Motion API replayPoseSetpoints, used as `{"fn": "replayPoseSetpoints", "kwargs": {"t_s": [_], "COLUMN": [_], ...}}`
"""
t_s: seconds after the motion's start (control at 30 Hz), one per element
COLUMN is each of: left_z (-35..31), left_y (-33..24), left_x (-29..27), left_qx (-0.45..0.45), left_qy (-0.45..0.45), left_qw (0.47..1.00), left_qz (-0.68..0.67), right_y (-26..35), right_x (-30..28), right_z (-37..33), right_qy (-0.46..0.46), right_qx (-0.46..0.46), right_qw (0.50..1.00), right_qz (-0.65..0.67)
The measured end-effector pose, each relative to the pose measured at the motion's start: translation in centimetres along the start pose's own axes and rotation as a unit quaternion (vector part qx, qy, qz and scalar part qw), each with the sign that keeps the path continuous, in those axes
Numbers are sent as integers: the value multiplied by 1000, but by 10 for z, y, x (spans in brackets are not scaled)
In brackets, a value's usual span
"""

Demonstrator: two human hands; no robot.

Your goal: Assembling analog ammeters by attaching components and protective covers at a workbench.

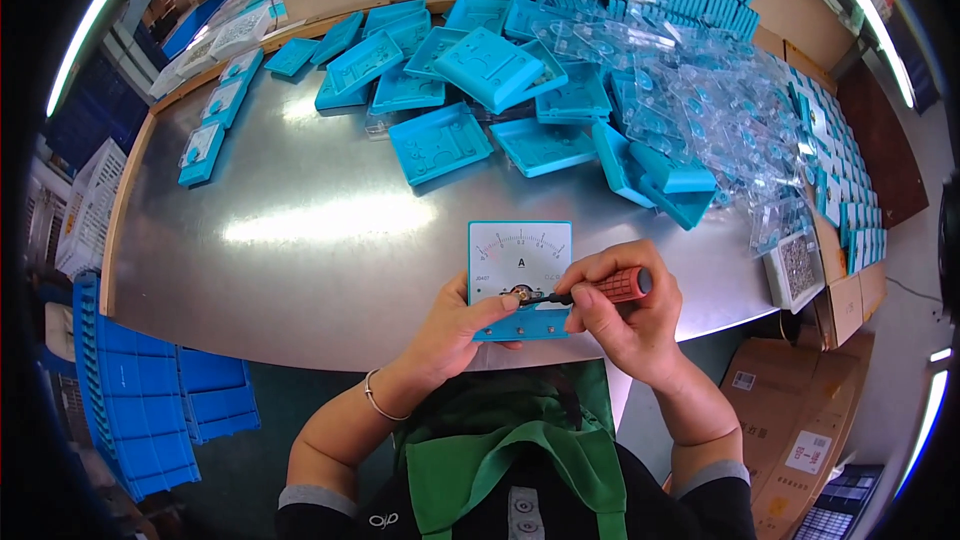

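Observation:
My left hand grips a meter with a white dial face and a turquoise base, at the table's near edge. Its thumb lies on the lower part of the face, by the small exposed mechanism. Wrapped in my right hand is a screwdriver with a red and black handle. Its dark shaft points left, and the tip reaches the mechanism close to my left thumb. Exactly what the tip touches is too small to tell. Most of my left fingers are hidden behind the meter.
Turquoise plastic housings lie heaped across the back of the metal table. Clear plastic covers pile up at the right, with a white box of small parts near them. Finished-looking meters line the left edge. Blue crates stand lower left.

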State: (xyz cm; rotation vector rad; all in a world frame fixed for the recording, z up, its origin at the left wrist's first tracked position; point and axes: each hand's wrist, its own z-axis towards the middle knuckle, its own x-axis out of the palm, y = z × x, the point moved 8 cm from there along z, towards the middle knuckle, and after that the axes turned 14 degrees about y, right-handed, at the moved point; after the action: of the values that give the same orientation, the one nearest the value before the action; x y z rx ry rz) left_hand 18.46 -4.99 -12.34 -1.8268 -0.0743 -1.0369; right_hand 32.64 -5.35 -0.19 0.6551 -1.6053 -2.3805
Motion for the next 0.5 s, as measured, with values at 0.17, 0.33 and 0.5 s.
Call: {"fn": "replayPoseSetpoints", "kwargs": {"t_s": [0.17,0.33,0.5], "left_z": [4,13,10], "left_y": [3,10,11], "left_x": [16,30,22], "left_qx": [-20,-7,24], "left_qy": [10,51,15], "left_qw": [999,981,976], "left_qz": [32,186,215], "right_y": [-1,-38,-3], "right_x": [-13,-39,-46], "right_z": [3,-4,-53], "right_qy": [28,-17,-81], "right_qx": [26,201,0], "right_qw": [999,964,997], "right_qz": [17,175,14]}}
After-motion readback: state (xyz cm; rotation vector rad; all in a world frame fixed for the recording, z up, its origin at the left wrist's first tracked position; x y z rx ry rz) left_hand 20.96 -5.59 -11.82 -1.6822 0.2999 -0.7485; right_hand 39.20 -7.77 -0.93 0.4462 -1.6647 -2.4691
